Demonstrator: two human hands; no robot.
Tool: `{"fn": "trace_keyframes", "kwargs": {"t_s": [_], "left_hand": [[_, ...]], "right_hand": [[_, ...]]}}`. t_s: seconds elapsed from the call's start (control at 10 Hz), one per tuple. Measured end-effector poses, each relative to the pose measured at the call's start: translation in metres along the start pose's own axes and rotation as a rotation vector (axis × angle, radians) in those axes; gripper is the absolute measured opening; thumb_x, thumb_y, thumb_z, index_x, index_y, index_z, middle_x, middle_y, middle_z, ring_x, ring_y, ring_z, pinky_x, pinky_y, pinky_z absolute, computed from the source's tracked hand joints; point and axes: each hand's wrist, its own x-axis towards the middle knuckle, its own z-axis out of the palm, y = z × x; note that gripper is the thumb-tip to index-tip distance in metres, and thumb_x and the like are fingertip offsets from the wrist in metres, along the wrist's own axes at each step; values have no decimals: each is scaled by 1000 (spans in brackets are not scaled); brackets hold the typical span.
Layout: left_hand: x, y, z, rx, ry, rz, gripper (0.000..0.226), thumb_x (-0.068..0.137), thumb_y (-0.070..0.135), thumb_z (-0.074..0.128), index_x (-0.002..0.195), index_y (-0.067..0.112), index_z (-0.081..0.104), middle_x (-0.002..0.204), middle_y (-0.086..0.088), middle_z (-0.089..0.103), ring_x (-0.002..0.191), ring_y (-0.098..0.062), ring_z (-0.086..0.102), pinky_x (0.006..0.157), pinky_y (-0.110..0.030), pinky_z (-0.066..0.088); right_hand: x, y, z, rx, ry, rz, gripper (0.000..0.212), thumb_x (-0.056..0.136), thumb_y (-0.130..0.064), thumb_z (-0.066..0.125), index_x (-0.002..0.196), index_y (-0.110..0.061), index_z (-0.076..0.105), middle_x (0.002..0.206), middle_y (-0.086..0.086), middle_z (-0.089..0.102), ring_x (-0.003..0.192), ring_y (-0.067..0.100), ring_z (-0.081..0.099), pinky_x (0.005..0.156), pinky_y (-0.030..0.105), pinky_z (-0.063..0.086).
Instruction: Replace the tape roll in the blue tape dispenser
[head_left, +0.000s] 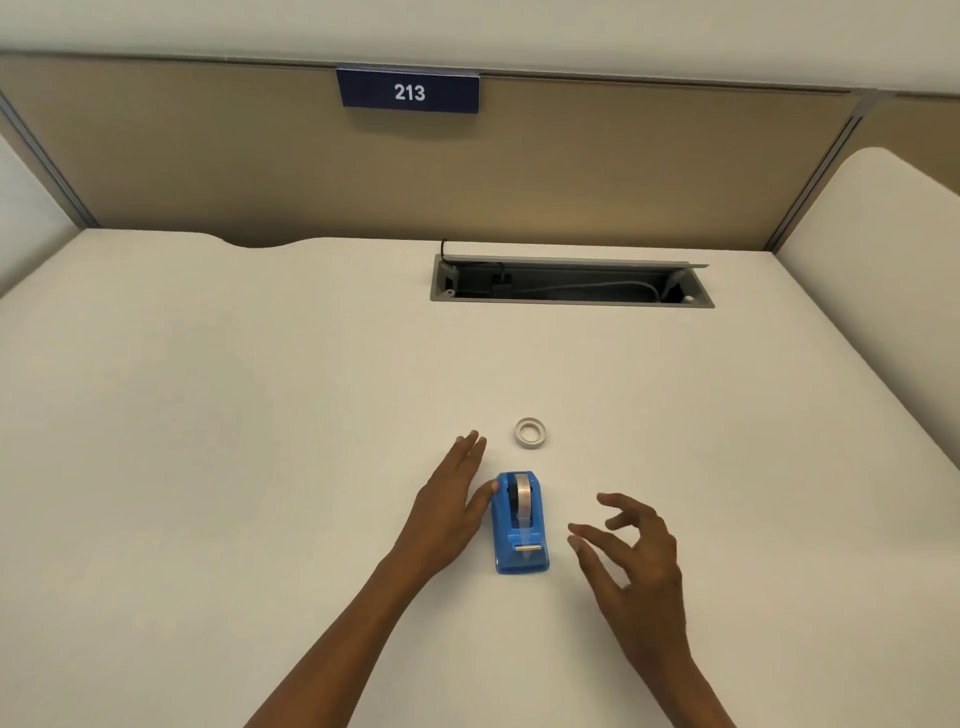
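The blue tape dispenser (521, 525) stands on the white desk (260, 415), its cutter end pointing toward me, with a tape roll (522, 494) seated in it and a strip running down to the cutter. A loose tape roll (530, 432) lies flat just beyond the dispenser. My left hand (451, 501) rests flat at the dispenser's left side, its thumb touching the blue body. Off to the right of the dispenser, my right hand (631, 561) hovers with fingers spread and curled, holding nothing and a short gap away from it.
An open cable tray (571, 285) with cords is sunk into the desk at the back. A tan partition (467, 171) with a blue "213" sign (408, 91) closes the far side. White side panels (883, 270) flank the desk.
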Motion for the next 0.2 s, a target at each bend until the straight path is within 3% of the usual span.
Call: {"fn": "trace_keyframes", "kwargs": {"t_s": [0.2], "left_hand": [[17,10,-12,94,108,57,57,97,34,33,145,18,6,153,7,-10,136,-4,-18,118,-29,-4]], "right_hand": [[51,-39,-52,231,184,26,30,81,-40,59,99,-20,72,103,-2,62,89,7,60,74,11,43]]}}
